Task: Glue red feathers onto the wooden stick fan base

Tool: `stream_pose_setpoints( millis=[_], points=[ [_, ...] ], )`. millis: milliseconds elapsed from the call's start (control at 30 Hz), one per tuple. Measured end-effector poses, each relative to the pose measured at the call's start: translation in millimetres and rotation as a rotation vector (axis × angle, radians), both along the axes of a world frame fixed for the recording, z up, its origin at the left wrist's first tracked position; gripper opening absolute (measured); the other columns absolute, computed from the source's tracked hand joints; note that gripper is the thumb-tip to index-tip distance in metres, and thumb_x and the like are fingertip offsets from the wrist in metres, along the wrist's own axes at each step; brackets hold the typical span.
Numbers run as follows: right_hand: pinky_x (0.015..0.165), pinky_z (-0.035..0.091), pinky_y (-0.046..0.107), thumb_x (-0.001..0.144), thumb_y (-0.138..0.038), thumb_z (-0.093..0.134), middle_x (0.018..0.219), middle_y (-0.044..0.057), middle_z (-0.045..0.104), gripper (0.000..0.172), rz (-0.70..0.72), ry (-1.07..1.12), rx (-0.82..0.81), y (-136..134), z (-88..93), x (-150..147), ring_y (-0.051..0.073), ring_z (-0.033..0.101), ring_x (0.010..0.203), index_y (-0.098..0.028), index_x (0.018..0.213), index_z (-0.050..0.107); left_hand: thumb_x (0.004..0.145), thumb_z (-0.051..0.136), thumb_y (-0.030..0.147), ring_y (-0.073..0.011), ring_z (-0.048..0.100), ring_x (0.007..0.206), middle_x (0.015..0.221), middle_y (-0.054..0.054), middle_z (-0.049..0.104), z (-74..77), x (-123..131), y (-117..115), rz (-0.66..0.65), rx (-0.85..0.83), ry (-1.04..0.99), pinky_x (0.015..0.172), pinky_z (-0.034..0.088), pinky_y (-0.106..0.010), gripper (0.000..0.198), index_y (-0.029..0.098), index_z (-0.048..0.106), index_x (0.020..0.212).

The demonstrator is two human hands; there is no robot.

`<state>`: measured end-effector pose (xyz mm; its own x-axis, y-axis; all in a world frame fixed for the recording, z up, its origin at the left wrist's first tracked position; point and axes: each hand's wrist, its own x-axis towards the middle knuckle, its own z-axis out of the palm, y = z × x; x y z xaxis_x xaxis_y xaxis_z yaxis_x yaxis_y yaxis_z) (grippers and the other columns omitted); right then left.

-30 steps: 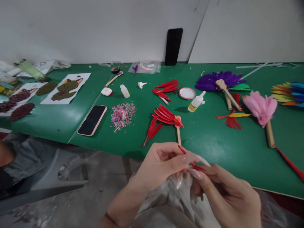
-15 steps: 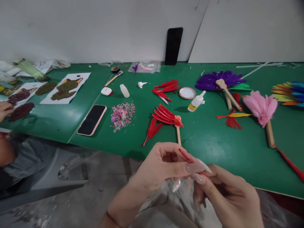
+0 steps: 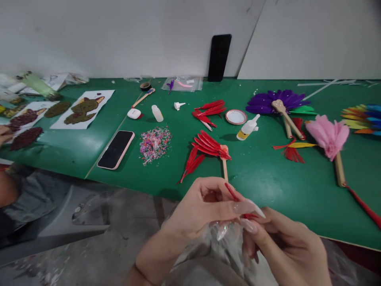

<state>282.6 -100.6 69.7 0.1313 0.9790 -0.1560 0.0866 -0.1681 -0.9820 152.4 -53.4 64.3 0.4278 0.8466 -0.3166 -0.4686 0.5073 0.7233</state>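
My left hand (image 3: 205,210) pinches a slim red feather (image 3: 231,192) between thumb and fingers, close to the table's front edge. Fingers of my right hand (image 3: 287,246) are closed at the feather's lower end, touching my left fingertips. Much of the feather is covered by both hands. Just beyond them lies a wooden-handled fan (image 3: 225,169) with red feathers (image 3: 206,143) fixed along one side of its head. Loose red feathers (image 3: 192,163) rest at its left, and another red bunch (image 3: 210,111) lies behind it.
A glue bottle (image 3: 247,128) stands beside a round lid (image 3: 236,116). Left are a phone (image 3: 116,150), a pile of sequins (image 3: 154,145) and a small white bottle (image 3: 157,113). Purple (image 3: 268,102) and pink (image 3: 327,135) feather fans lie right. Another person's hand (image 3: 4,134) is far left.
Both hands stay in nearly the same place, still pinching the red feather. A little more red shows between the fingertips. The other person's hand at far left has shifted slightly left.
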Motion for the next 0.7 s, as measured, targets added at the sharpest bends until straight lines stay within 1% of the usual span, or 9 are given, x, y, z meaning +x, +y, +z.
stream_pose_setpoints(
  millis=[133, 200, 233, 333, 400, 467, 533, 633, 700],
  points=[
    [0.036, 0.037, 0.017, 0.077, -0.042, 0.066, 0.036, -0.004, 0.052, 0.036, 0.001, 0.005, -0.025, 2, -1.3, 2, 0.008, 0.045, 0.034, -0.019, 0.05, 0.059, 0.061, 0.082, 0.038, -0.0044, 0.045, 0.044, 0.056, 0.002, 0.057, -0.5, 0, -2, -0.005, -0.01, 0.054, 0.041, 0.03, -0.017, 0.029, 0.014, 0.066, 0.066],
    [0.035, 0.037, 0.018, 0.077, -0.044, 0.067, 0.036, -0.003, 0.052, 0.036, 0.014, 0.036, -0.051, 3, -2.1, 5, 0.008, 0.046, 0.033, -0.019, 0.052, 0.06, 0.058, 0.082, 0.044, -0.005, 0.045, 0.043, 0.055, 0.002, 0.056, 0.4, -1, -1, -0.016, 0.019, 0.07, 0.04, 0.031, -0.018, 0.036, 0.014, 0.068, 0.072],
    [0.035, 0.037, 0.017, 0.077, -0.044, 0.067, 0.036, -0.003, 0.051, 0.035, 0.046, 0.064, -0.073, 5, -2.6, 7, 0.008, 0.046, 0.032, -0.019, 0.053, 0.06, 0.058, 0.081, 0.049, -0.0051, 0.044, 0.042, 0.054, 0.002, 0.055, 1.1, -1, -1, -0.015, 0.047, 0.072, 0.04, 0.03, -0.018, 0.04, 0.014, 0.068, 0.074],
    [0.032, 0.037, 0.016, 0.075, -0.045, 0.07, 0.035, -0.003, 0.052, 0.034, 0.193, 0.158, -0.188, 8, -4.3, 14, 0.008, 0.045, 0.029, -0.018, 0.056, 0.06, 0.07, 0.069, 0.057, -0.005, 0.04, 0.041, 0.052, 0.001, 0.053, 5.2, -2, 2, 0.054, 0.145, 0.138, 0.039, 0.029, -0.019, 0.043, 0.015, 0.068, 0.072],
    [0.032, 0.038, 0.016, 0.076, -0.045, 0.069, 0.035, -0.003, 0.052, 0.034, 0.279, 0.204, -0.248, 9, -6.1, 18, 0.008, 0.044, 0.028, -0.018, 0.059, 0.062, 0.078, 0.062, 0.053, -0.0055, 0.038, 0.041, 0.051, 0.001, 0.051, 8.7, -3, 4, 0.119, 0.211, 0.27, 0.04, 0.029, -0.02, 0.039, 0.016, 0.067, 0.069],
    [0.033, 0.041, 0.017, 0.077, -0.044, 0.069, 0.039, -0.002, 0.057, 0.03, 0.308, 0.22, -0.219, 11, -7.9, 22, 0.009, 0.048, 0.031, -0.018, 0.063, 0.065, 0.082, 0.06, 0.048, -0.0068, 0.038, 0.044, 0.05, 0.001, 0.049, 11.9, -4, 5, 0.147, 0.292, 0.426, 0.043, 0.031, -0.022, 0.036, 0.017, 0.067, 0.066],
    [0.041, 0.05, 0.019, 0.074, -0.043, 0.072, 0.05, 0.001, 0.066, 0.024, 0.328, 0.215, -0.126, 15, -8.9, 24, 0.012, 0.059, 0.04, -0.019, 0.07, 0.07, 0.084, 0.059, 0.045, -0.0082, 0.041, 0.049, 0.053, 0.001, 0.049, 13.7, -5, 6, 0.148, 0.391, 0.538, 0.048, 0.034, -0.023, 0.035, 0.018, 0.066, 0.063],
    [0.054, 0.058, 0.023, 0.071, -0.044, 0.075, 0.067, 0.005, 0.074, 0.023, 0.33, 0.257, -0.03, 21, -8.3, 25, 0.017, 0.069, 0.057, -0.023, 0.08, 0.075, 0.085, 0.059, 0.042, -0.0095, 0.044, 0.055, 0.06, -0.001, 0.052, 13.2, -6, 8, 0.132, 0.483, 0.573, 0.054, 0.037, -0.024, 0.036, 0.018, 0.066, 0.059],
    [0.052, 0.058, 0.023, 0.073, -0.041, 0.074, 0.066, 0.004, 0.074, 0.018, 0.361, 0.365, -0.07, 25, -7.7, 24, 0.016, 0.069, 0.056, -0.023, 0.079, 0.075, 0.085, 0.06, 0.041, -0.01, 0.044, 0.057, 0.061, 0.0, 0.051, 11.4, -6, 8, 0.125, 0.499, 0.552, 0.055, 0.036, -0.024, 0.034, 0.018, 0.065, 0.059]
  ],
)
